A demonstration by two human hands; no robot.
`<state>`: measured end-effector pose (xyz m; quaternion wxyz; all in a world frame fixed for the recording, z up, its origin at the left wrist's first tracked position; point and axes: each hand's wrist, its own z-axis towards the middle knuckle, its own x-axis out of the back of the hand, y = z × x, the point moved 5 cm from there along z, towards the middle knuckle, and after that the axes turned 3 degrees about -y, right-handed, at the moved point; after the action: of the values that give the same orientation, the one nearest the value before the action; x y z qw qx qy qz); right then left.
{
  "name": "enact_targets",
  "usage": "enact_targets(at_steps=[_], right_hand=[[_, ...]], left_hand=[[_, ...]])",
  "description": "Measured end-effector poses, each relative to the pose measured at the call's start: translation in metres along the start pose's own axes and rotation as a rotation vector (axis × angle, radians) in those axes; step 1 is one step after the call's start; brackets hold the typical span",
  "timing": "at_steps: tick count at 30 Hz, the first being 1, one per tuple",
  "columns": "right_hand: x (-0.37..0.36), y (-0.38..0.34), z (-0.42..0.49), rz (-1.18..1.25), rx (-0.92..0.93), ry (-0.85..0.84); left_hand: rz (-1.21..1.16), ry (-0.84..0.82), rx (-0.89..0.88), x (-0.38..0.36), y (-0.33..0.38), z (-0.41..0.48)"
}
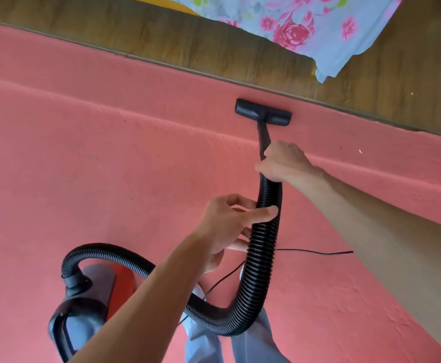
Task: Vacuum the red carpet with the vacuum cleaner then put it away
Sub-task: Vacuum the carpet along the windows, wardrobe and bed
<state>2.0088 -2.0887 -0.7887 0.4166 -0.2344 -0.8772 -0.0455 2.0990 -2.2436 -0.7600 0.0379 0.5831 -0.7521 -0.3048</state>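
Note:
The red carpet (109, 166) fills most of the head view. A black floor nozzle (263, 112) lies flat on it close to the carpet's far edge. My right hand (286, 163) grips the black wand just above where the ribbed hose (263, 247) begins. My left hand (229, 226) holds the hose lower down, thumb across it and fingers behind. The hose loops down past my legs and back up to the red and grey vacuum cleaner body (88, 305) at the lower left.
A wooden floor (161, 40) runs beyond the carpet's edge. A flowered blue sheet (305, 24) hangs at the top right. A thin black power cord (316, 251) trails over the carpet to the right. Ridges wrinkle the carpet across its middle.

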Motion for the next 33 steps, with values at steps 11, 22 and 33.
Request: enact_targets(at_steps=[11,22,33], right_hand=[[-0.011,0.048,-0.015,0.337,-0.083,0.046],[0.023,0.141,-0.077,0.638,-0.326,0.217],[0.029,0.238,-0.044,0.601,-0.486,0.274]], left_hand=[[0.077,0.008,0.016,-0.020,-0.013,0.005],[0.403,-0.202,-0.006,-0.088,0.019,-0.013],[0.414,-0.180,-0.033,-0.170,0.008,0.037]])
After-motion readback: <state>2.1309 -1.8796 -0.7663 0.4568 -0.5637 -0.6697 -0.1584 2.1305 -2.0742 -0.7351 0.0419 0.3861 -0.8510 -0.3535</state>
